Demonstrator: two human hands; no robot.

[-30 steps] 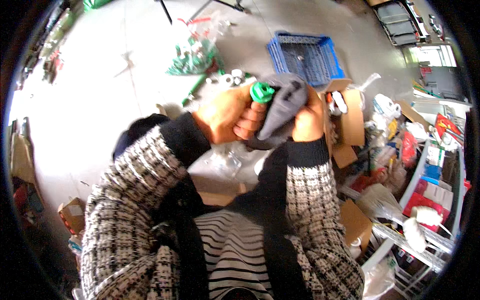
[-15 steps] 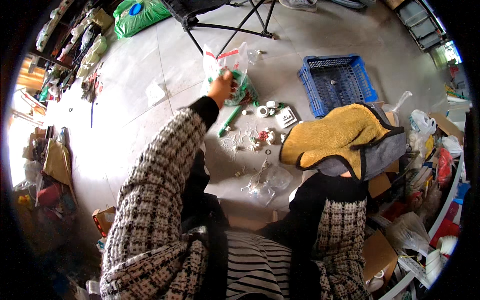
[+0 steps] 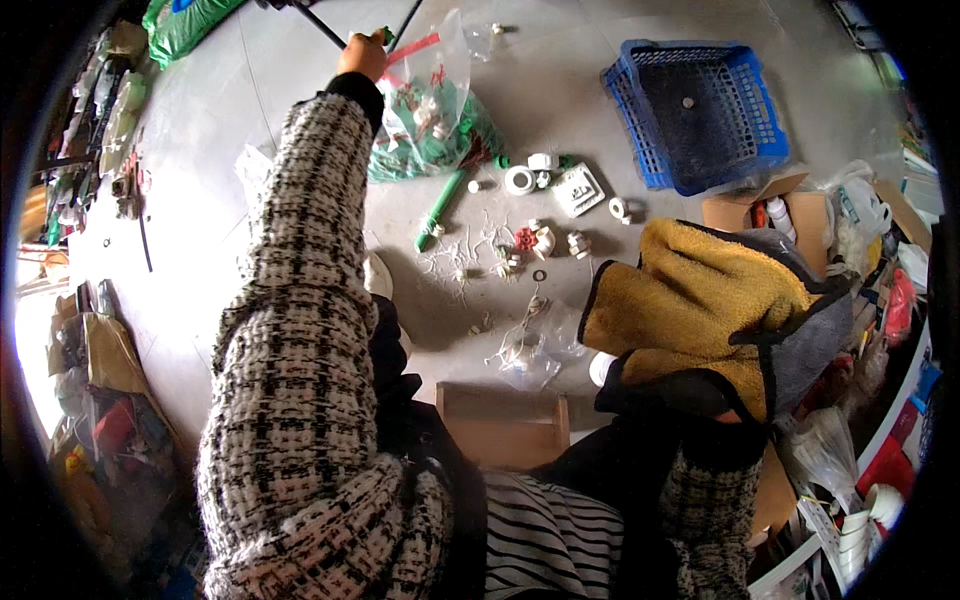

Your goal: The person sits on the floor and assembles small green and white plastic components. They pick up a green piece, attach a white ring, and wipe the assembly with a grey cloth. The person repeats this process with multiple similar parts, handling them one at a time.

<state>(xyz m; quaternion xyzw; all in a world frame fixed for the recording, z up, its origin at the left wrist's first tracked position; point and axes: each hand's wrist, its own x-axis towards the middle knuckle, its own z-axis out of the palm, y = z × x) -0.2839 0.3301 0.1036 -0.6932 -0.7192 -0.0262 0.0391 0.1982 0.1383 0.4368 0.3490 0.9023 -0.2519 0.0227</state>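
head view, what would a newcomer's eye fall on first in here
Probably the fuzzy yellow-and-grey cloth at the right, spread over the mostly hidden right hand. Next might come the bright blue crate at the upper right. The left hand, stretched out near the top edge with a small green piece at its fingertips, also stands out, beside a clear bag of green pieces.

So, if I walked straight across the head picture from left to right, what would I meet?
Green bag → left hand with a small green piece → green stick → white ring → yellow-and-grey cloth → red plastic.
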